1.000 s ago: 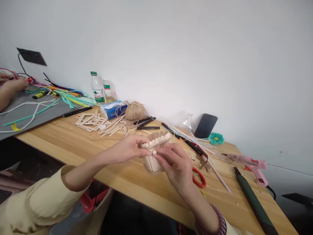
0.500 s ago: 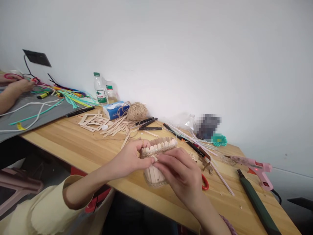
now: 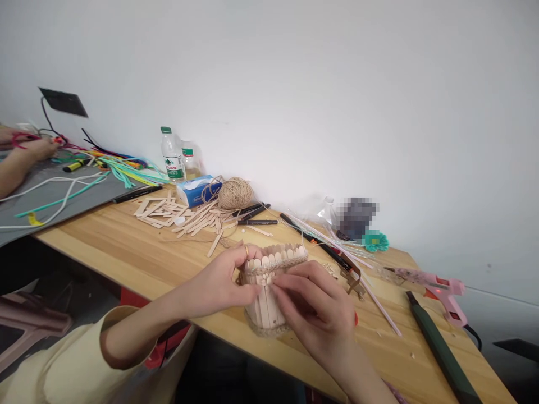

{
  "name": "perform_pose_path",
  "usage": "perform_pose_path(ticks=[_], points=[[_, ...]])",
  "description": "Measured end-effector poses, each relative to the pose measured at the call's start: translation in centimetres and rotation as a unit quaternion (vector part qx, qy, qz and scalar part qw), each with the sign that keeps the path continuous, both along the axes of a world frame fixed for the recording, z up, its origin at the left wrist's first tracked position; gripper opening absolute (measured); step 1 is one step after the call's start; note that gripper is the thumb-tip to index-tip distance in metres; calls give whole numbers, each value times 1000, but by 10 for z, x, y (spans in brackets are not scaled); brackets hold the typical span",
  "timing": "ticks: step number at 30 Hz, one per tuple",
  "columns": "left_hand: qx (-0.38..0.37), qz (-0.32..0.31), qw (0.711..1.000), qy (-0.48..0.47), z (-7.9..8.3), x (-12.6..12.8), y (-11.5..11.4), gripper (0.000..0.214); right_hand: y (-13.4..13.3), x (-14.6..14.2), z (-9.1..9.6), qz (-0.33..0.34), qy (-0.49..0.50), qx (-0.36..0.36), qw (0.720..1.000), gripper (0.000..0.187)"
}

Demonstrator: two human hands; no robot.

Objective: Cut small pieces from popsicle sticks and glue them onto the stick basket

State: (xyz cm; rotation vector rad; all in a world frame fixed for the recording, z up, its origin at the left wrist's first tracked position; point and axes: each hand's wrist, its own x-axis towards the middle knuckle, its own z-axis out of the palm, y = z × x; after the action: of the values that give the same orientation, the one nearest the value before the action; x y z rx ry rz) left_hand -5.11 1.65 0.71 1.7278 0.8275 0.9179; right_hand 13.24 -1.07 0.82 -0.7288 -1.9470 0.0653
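A small holder made of craft sticks (image 3: 265, 308), with twine braid round its rim and base, is held above the table's front part. My left hand (image 3: 219, 280) grips its left side, fingers behind or inside the rim and thumb on the front. A small pale flower-like piece (image 3: 266, 279) sits on the front, below the upper braid. My right hand (image 3: 320, 308) is closed in a pinch at that piece, thumb and forefinger together against the holder's front. Whether a separate bit is between those fingertips is hidden.
Loose craft sticks (image 3: 202, 216), a twine ball (image 3: 234, 193), a tissue pack (image 3: 197, 191) and bottles (image 3: 172, 157) stand toward the wall. At right lie a pink glue gun (image 3: 442, 289) and a dark green tool (image 3: 438, 342). Another person's hands (image 3: 37, 148) work at far left.
The holder has tipped more upright and shows more of its front. My right fingers have shifted slightly right, so the flower-like piece shows more clearly. My left hand keeps its grip.
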Motion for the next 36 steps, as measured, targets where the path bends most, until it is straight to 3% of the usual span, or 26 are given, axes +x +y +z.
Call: perform_pose_path(ticks=[9,16,24,29,36], points=[[-80,-17,994,-70,0,9,-4,9,-1,1,0,16,-6,1,1000,14],[-67,-37,991,-106,-4,11,-2,11,0,2,1,28,-1,-5,1000,18],[-81,-4,992,-96,-6,13,0,17,2,7,-1,40,32,-39,998,21],[-80,22,993,-87,-2,8,9,16,8,24,-7,-39,118,-73,990,17],[-56,42,994,-87,-2,-3,35,20,11,39,-18,-87,100,-76,988,12]])
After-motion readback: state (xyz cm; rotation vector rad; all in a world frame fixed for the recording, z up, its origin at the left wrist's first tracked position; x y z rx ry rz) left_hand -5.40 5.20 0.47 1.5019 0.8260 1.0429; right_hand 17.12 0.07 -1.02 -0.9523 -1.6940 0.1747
